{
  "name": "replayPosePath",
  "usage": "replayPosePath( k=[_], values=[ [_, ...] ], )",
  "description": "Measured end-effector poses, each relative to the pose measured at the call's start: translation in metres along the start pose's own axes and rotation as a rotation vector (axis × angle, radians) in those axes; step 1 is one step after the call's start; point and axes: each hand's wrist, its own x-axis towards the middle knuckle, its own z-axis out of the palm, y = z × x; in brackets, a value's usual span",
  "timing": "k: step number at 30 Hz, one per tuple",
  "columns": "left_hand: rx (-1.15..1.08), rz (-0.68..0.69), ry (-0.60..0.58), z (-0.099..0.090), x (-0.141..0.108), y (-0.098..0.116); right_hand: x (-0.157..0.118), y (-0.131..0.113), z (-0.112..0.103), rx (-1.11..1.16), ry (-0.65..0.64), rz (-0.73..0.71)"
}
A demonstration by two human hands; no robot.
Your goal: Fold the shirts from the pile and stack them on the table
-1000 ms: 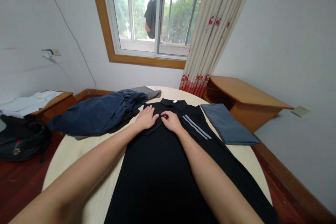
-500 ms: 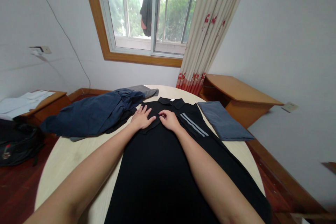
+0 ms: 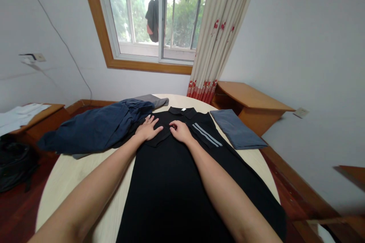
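Observation:
A black polo shirt (image 3: 171, 182) lies spread on a round pale table (image 3: 68, 182), with its collar (image 3: 182, 112) at the far side. Two grey stripes run across its right sleeve. My left hand (image 3: 147, 129) rests flat on the left chest and sleeve of the shirt, fingers spread. Close to it, my right hand (image 3: 181, 132) is on the middle of the chest below the collar. Its fingers are curled toward the thumb against the black cloth, and the fingertips are partly hidden.
Dark blue clothing (image 3: 91, 127) is heaped at the left of the table, with a grey garment (image 3: 154, 100) behind it. A folded grey-blue cloth (image 3: 238, 129) lies at the right. Beyond stand a wooden desk (image 3: 253, 97) and a curtain (image 3: 221, 38) beside the window.
The view has shifted slightly, so the scene sits a little further left. Both hands keep nearly the same places on the shirt.

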Motion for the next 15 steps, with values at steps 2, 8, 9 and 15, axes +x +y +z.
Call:
replayPosePath(
  k=[2,8,9,15],
  values=[
    [-0.011,0.003,0.011,-0.001,-0.001,0.000,0.001,0.000,-0.001,0.030,-0.001,0.014],
    [-0.043,-0.002,0.041,-0.001,-0.004,0.001,0.006,0.011,-0.047,-0.059,-0.050,0.098],
    [-0.044,-0.001,0.049,-0.001,-0.003,0.001,0.007,0.016,-0.061,-0.173,-0.012,0.137],
    [-0.047,0.003,0.072,0.002,-0.001,-0.002,0.010,0.059,-0.130,-0.705,-0.045,0.601]
  ],
)
